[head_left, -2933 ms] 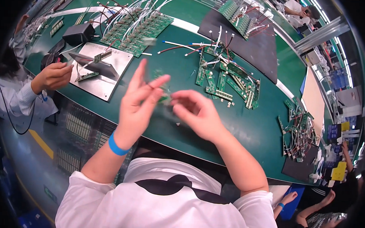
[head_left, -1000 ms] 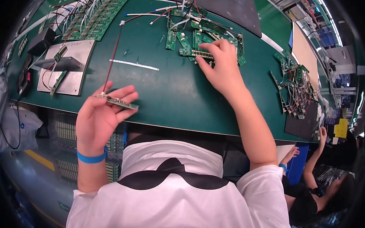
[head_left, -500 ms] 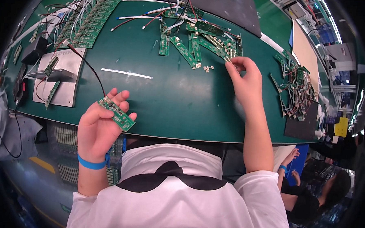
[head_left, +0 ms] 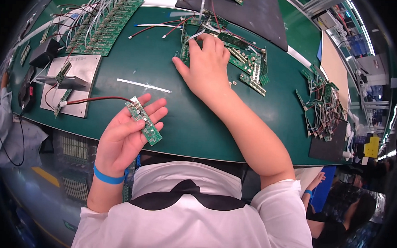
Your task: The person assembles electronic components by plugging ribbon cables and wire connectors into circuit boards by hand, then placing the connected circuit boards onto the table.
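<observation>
The small green circuit board (head_left: 148,128) sits in the left hand (head_left: 121,139), pinned by the thumb against loosely fanned fingers; its dark red cable (head_left: 97,98) trails left toward the metal plate (head_left: 88,69). Gripping edges and leaving slack would spare its parts. Over the loose boards (head_left: 256,68), the right hand (head_left: 209,71) spreads its thumb wide; whether its fingertips grip anything, I can't tell.

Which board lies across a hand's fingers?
The board in the left hand, red lead trailing left; the pile at the right hand lies on the table.
</observation>
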The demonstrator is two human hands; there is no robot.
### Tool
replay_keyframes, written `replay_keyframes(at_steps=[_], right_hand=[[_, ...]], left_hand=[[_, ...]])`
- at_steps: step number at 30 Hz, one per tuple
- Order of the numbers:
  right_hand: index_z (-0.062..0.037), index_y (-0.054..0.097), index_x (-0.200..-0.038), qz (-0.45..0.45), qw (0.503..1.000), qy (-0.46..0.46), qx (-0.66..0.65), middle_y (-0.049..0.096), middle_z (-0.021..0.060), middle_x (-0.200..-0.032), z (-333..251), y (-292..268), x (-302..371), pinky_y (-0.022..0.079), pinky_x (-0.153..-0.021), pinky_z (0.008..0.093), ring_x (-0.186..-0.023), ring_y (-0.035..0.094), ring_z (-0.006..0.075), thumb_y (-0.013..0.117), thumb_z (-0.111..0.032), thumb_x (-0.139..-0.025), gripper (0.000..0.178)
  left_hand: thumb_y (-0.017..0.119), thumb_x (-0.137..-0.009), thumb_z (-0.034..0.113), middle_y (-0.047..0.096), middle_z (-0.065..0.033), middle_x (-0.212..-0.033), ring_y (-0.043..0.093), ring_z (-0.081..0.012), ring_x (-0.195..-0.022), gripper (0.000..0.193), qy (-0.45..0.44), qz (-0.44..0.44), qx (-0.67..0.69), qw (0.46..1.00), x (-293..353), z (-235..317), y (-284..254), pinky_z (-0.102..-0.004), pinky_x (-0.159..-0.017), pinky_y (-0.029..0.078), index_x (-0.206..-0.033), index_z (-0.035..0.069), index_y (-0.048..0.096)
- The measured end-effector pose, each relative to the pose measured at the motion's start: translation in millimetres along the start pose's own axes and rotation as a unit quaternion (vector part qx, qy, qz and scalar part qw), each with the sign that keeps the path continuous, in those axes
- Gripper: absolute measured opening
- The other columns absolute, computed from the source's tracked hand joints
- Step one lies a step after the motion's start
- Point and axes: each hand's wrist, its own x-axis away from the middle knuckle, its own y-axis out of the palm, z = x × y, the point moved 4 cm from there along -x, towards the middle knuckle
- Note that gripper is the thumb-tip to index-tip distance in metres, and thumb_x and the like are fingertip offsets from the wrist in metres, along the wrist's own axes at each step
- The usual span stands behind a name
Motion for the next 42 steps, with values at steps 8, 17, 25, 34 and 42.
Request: replay_keyframes(at_steps=[8, 17, 25, 34, 42], right_hand=[[-0.0075, 0.065, -0.096, -0.043, 0.998, -0.038, -0.039, 0.047, 0.0145, -0.111, -10.3, -29.7, 30.1, 0.029, -0.094, 0.0481, -0.114, 0.039, 0.0333, 0.073, -0.021, -0.070, 0.030], [-0.0075, 0.067, -0.096, -0.052, 0.998, 0.004, 0.040, 0.052, 0.0077, -0.092, -3.1, -15.1, 17.5, 0.033, -0.085, 0.0421, -0.093, 0.047, 0.0257, 0.073, -0.026, -0.070, 0.033], [-0.0066, 0.068, -0.078, -0.037, 0.999, 0.017, 0.008, 0.058, 0.0039, -0.085, 9.9, -24.3, 22.6, 0.031, -0.088, 0.0399, -0.089, 0.052, 0.0227, 0.067, -0.016, -0.076, 0.010], [0.0032, 0.056, -0.098, -0.009, 0.917, 0.099, -0.385, 0.063, 0.0121, -0.086, -20.4, -54.0, 42.1, 0.049, -0.063, 0.0216, -0.071, 0.063, 0.0136, 0.053, 0.000, -0.091, 0.009], [0.0007, 0.059, -0.083, 0.055, 0.906, -0.055, -0.417, 0.062, 0.0166, -0.096, -42.0, -68.4, 55.6, 0.051, -0.064, 0.0285, -0.078, 0.063, 0.0231, 0.072, 0.004, -0.071, 0.018]], left_hand=[[0.044, -0.084, -0.009, 0.032, -0.0275, -0.138, 0.040, -0.0361, -0.127, 0.060, 0.003, -0.016, 0.012, 1.000, 8.2, 8.9, -5.9, -0.0491, -0.097, 0.044, -0.139, -0.001, 0.022], [0.046, -0.081, -0.012, 0.028, -0.0255, -0.142, 0.037, -0.0369, -0.129, 0.073, -0.011, -0.048, 0.024, 0.999, 14.2, 9.9, 9.9, -0.0551, -0.096, 0.043, -0.144, 0.005, 0.013], [0.047, -0.081, -0.013, 0.024, -0.0282, -0.143, 0.035, -0.0402, -0.129, 0.083, -0.021, -0.082, -0.043, 0.995, 29.4, 10.8, 37.9, -0.0539, -0.097, 0.043, -0.146, 0.010, 0.000], [0.048, -0.082, -0.010, 0.023, -0.0252, -0.145, 0.034, -0.0373, -0.130, 0.081, -0.005, -0.068, -0.043, 0.997, 31.0, 7.3, 44.9, -0.0507, -0.099, 0.042, -0.147, 0.012, 0.003], [0.044, -0.086, -0.005, 0.023, -0.0218, -0.146, 0.031, -0.0339, -0.133, 0.066, 0.045, -0.013, 0.027, 0.999, 18.2, -8.7, 34.4, -0.0504, -0.105, 0.034, -0.144, 0.009, 0.015]])
